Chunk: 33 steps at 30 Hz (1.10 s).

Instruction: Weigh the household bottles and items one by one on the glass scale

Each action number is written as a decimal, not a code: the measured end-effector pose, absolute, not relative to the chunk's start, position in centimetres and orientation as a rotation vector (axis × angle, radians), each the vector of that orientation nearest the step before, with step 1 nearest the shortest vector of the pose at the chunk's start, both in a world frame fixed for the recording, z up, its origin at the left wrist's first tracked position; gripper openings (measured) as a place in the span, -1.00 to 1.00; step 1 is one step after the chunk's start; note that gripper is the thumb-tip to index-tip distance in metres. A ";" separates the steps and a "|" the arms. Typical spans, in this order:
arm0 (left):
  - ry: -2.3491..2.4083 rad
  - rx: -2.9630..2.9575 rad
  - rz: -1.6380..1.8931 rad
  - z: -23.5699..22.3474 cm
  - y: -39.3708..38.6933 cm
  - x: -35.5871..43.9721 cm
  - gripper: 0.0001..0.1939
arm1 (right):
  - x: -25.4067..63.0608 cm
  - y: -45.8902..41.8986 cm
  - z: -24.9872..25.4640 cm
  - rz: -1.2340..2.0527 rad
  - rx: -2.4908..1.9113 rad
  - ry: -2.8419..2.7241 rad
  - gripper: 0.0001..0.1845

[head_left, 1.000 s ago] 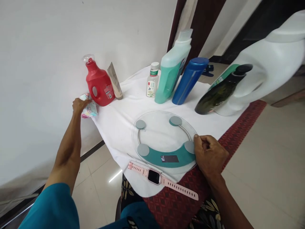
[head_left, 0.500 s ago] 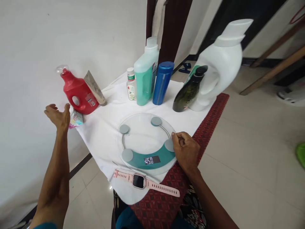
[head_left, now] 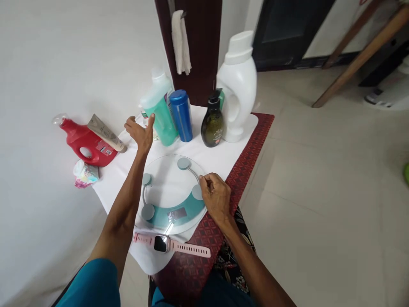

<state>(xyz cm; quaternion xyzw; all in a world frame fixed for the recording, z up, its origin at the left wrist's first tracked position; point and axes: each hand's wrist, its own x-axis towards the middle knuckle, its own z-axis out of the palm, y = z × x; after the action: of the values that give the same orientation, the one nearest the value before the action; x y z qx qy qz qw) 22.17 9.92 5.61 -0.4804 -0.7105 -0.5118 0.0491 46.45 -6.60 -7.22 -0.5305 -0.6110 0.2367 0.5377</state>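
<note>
My left hand [head_left: 139,133] is raised over the far left part of the table, thumb and fingers spread, holding nothing. Just beyond it stand a clear bottle of green liquid [head_left: 162,125] and a small bottle, mostly covered by the hand. My right hand [head_left: 217,194] is curled closed at the right rim of a round glass bathroom scale [head_left: 171,181], with no object visible in its fingers. The scale's display [head_left: 177,213] is lit, but its digits are blurred. In front of the scale lies a pink smartwatch [head_left: 161,243] with its strap stretched out.
A red detergent bottle [head_left: 86,145] leans at the left with a beige tube [head_left: 105,132] against it and a colourful packet [head_left: 85,172] beside it. A blue bottle [head_left: 181,115], a dark pump bottle [head_left: 213,123] and a large white jug [head_left: 238,85] stand at the back.
My left hand has moved away from the red bottle, rightward to the green bottle. The view has turned right. My right hand stays at the scale's rim.
</note>
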 end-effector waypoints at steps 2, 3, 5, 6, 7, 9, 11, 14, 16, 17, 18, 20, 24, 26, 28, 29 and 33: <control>-2.234 -1.574 -1.547 5.9 10.7 22.8 -0.57 | 46.3 -6.5 -7.3 0.582 -1.240 -1.434 -0.68; -2.268 -1.673 -1.539 5.9 11.1 23.0 -0.61 | 46.2 -6.4 -7.4 0.586 -1.234 -1.423 -0.69; -2.297 -1.838 -1.596 5.7 12.1 23.5 -0.55 | 46.1 -6.4 -7.5 0.589 -1.224 -1.406 -0.69; -2.305 -1.877 -1.673 5.5 12.7 23.8 -0.51 | 46.1 -6.3 -7.6 0.588 -1.221 -1.400 -0.69; -2.311 -1.885 -1.780 5.3 13.4 24.2 -0.48 | 46.0 -6.3 -7.6 0.587 -1.218 -1.396 -0.69; -2.317 -1.830 -2.005 5.1 14.8 25.2 -0.45 | 46.0 -6.3 -7.6 0.581 -1.216 -1.395 -0.69; -2.312 -1.690 -2.149 5.1 15.7 26.1 -0.44 | 46.0 -6.3 -7.5 0.575 -1.220 -1.400 -0.68; -2.217 -1.476 -2.260 5.5 15.5 26.8 -0.47 | 45.9 -6.2 -7.5 0.570 -1.227 -1.406 -0.68; -2.172 -1.404 -2.276 5.8 14.6 26.7 -0.46 | 45.8 -6.2 -7.5 0.572 -1.236 -1.402 -0.69; -2.153 -1.401 -2.275 6.0 14.0 26.5 -0.47 | 45.8 -6.1 -7.6 0.574 -1.242 -1.399 -0.69; -2.133 -1.406 -2.268 6.3 13.4 26.2 -0.48 | 45.8 -6.1 -7.6 0.579 -1.246 -1.398 -0.69; -2.050 -1.411 -2.268 6.9 12.2 25.4 -0.49 | 45.8 -6.1 -7.6 0.591 -1.245 -1.398 -0.68; -1.875 -1.356 -2.285 8.7 9.6 23.5 -0.46 | 45.9 -6.1 -7.4 0.617 -1.251 -1.390 -0.68; -1.770 -1.383 -2.325 9.6 7.6 22.5 -0.42 | 46.0 -6.1 -7.3 0.628 -1.266 -1.383 -0.68; -1.653 -1.458 -2.395 10.4 4.9 21.7 -0.34 | 46.0 -6.0 -7.2 0.637 -1.274 -1.382 -0.67; -1.613 -1.495 -2.427 10.7 3.3 21.4 -0.30 | 46.0 -6.0 -7.2 0.640 -1.274 -1.384 -0.67; -1.682 -1.554 -2.473 10.4 -3.3 21.5 -0.18 | 46.0 -5.9 -7.2 0.633 -1.272 -1.388 -0.67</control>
<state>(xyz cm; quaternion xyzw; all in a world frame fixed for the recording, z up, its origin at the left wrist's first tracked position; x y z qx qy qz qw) 21.54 -3.33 10.36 -0.4581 -0.4958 -0.7289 -0.1142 45.95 -5.90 -7.18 -0.5366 -0.5853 0.2672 0.5460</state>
